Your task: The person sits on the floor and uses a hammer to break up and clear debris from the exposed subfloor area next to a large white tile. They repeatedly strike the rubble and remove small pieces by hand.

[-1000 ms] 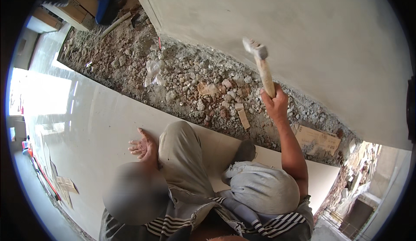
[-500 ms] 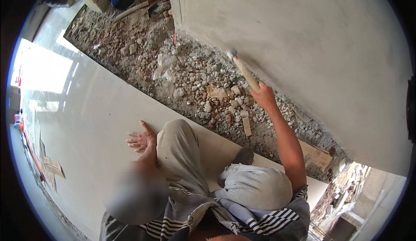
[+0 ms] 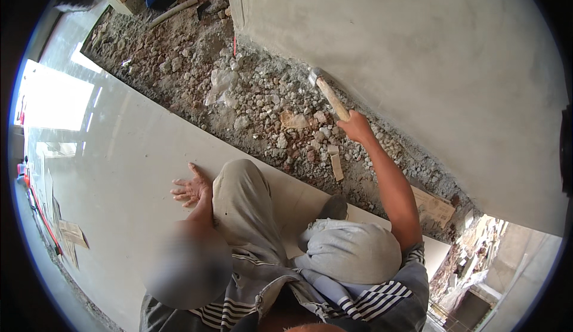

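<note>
My right hand (image 3: 358, 127) is wrapped round the wooden handle of a hammer (image 3: 333, 99). Its metal head is over the strip of rubble (image 3: 274, 108), close to the base of the grey wall (image 3: 418, 63); I cannot tell whether it touches. With fingers spread, my left hand (image 3: 193, 187) rests flat on the large pale tiled floor (image 3: 137, 153), beside my bent left knee. Nothing is in that hand.
Torn cardboard (image 3: 433, 205) lies in the rubble at right, and a smaller strip (image 3: 336, 162) sits ahead of my knees. Clear plastic (image 3: 221, 85) rests on the stones. More cardboard (image 3: 73, 235) and a red-edged long tool (image 3: 45, 218) lie at far left.
The hammer head has dipped slightly toward the rubble, its handle still in my right hand. My left hand stays spread on the floor. The whole view has shifted a little.
</note>
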`<move>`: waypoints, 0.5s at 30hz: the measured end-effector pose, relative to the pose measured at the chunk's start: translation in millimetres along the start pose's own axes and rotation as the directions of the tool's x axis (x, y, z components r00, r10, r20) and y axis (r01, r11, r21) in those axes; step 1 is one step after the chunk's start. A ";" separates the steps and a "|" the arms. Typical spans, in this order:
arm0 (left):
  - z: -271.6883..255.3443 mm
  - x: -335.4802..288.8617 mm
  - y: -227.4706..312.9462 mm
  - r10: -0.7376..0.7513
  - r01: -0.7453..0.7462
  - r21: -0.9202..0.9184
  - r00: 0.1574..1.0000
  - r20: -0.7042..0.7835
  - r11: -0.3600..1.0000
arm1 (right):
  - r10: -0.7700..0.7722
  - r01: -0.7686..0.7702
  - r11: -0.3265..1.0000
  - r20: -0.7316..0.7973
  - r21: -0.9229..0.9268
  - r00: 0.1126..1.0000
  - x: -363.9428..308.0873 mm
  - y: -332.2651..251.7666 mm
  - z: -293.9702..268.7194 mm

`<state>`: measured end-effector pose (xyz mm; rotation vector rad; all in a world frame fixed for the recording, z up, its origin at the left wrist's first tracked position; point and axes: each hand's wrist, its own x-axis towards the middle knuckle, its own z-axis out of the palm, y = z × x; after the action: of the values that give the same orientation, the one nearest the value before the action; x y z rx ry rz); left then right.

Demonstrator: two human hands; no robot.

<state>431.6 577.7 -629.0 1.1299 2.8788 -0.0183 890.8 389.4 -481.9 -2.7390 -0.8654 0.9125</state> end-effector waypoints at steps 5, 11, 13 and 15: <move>3.6 1.6 -4.8 0.019 -0.019 -0.024 1.000 -0.008 1.000 | -0.332 0.446 0.865 -0.406 0.229 0.851 -42.1 -23.9 -15.9; 9.2 5.6 -7.5 0.011 -0.013 -0.056 1.000 -0.025 0.998 | -0.369 0.391 0.919 -0.465 -0.054 0.804 -0.5 -11.2 -1.8; 14.5 9.9 -6.3 -0.005 0.005 0.006 1.000 -0.026 1.000 | -0.124 0.121 0.992 -0.166 -0.025 0.978 17.1 -1.6 6.8; 20.2 15.7 -6.5 -0.010 0.010 -0.010 0.998 -0.058 1.000 | 0.070 -0.083 0.991 0.121 0.108 0.990 17.7 4.2 20.4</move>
<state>416.5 583.0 -650.1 1.1328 2.9319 0.0291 892.5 394.6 -508.7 -2.6605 -0.7069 1.1110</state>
